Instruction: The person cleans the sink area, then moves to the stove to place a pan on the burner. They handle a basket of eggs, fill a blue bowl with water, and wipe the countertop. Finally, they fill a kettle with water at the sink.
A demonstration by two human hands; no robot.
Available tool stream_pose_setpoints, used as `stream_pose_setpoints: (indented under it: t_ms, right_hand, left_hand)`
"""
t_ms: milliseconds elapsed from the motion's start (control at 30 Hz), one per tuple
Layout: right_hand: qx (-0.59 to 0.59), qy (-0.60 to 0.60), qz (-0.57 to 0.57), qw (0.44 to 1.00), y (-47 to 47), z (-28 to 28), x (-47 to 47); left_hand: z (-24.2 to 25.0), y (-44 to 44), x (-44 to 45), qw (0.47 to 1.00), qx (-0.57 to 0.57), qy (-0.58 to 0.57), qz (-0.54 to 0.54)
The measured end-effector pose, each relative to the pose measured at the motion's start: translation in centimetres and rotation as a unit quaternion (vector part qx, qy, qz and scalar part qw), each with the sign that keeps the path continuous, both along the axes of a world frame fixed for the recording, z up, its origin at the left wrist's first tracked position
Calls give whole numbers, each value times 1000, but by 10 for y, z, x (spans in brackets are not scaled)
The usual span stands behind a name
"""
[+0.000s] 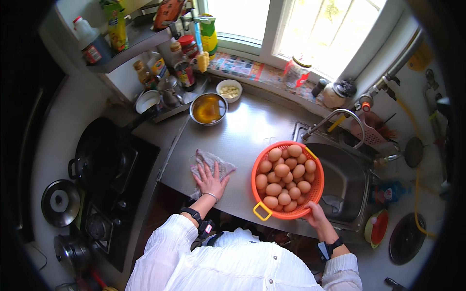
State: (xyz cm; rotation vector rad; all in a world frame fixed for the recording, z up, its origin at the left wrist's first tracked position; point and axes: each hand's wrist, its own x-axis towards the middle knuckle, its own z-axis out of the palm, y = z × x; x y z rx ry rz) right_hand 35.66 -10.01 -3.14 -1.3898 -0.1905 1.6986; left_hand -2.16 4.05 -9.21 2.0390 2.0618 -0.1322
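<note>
My left hand lies flat with spread fingers on a crumpled grey cloth, pressing it to the steel countertop. My right hand grips the near right rim of an orange plastic basket with yellow handles. Brown eggs fill the basket in a heap. It sits at the counter's front, its right side overlapping the edge of the sink. The fingers under the basket's rim are partly hidden.
Behind the cloth stand a metal bowl of amber liquid and a white bowl of pale chopped pieces. A curved faucet overhangs the sink. To the left, a black wok rests on the gas stove. Jars line the windowsill.
</note>
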Motion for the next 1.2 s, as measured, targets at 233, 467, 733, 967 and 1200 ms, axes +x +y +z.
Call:
stream_pose_setpoints:
  t_ms: [233,467,733,967,1200]
  right_hand:
    - [-2,17,-90,996,-78,3,19]
    - [35,93,-235,967,-145,12,21]
    - [27,14,-331,943,-183,17,57]
    - [65,11,-326,943,-180,28,71]
    - [62,38,-335,939,-176,34,75]
  left_hand:
    - [-18,-6,62,939,101,-61,-323]
    - [-22,63,121,938,92,-169,-287]
    - [-22,88,207,928,165,-72,-327]
    - [-30,35,208,892,103,-266,-351]
    - [0,-61,97,836,54,-115,-534]
